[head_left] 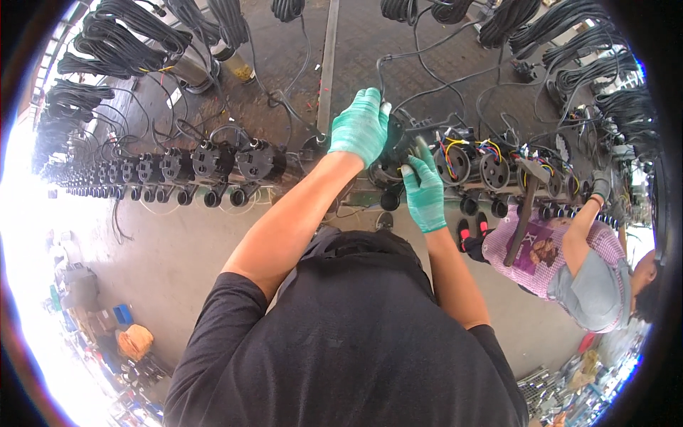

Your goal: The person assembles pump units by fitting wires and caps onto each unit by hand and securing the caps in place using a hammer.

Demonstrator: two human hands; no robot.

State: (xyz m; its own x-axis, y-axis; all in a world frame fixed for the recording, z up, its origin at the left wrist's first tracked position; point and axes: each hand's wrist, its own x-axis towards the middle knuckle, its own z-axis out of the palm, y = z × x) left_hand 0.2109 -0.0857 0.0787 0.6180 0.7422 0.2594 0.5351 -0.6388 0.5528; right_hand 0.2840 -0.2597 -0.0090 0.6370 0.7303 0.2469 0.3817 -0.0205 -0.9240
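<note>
Left hand (359, 129), 1, in a green glove: fingers together and bent, back of the hand uppermost, laid at the left side of a black cap (398, 139); whether it is clasped around the cap cannot be told, the palm being hidden.

Right hand (425, 186), 1, green glove: thumb and fingers parted and raised, just right of and nearer the body than the cap; whether anything is pinched there cannot be told.

Black cap, 1: between the 2 hands, immediately right of the left hand and beyond the right thumb.

Black cable (380, 75), 1: rising just past the left fingertips, then bending off to the right.

Capped black units (263, 162), several: in a row left of the left hand.

Open round housings (453, 162), at least 2, with red, yellow and blue wires: just right of the right hand.

Hammer (525, 206), 1, dark handle toward the body: farther right of the right hand.

Coiled black cables (121, 43), many: well beyond both hands, on the table (356, 53).

Co-worker's gloved hand (602, 186), 1, grey: well right of the right hand.
</note>
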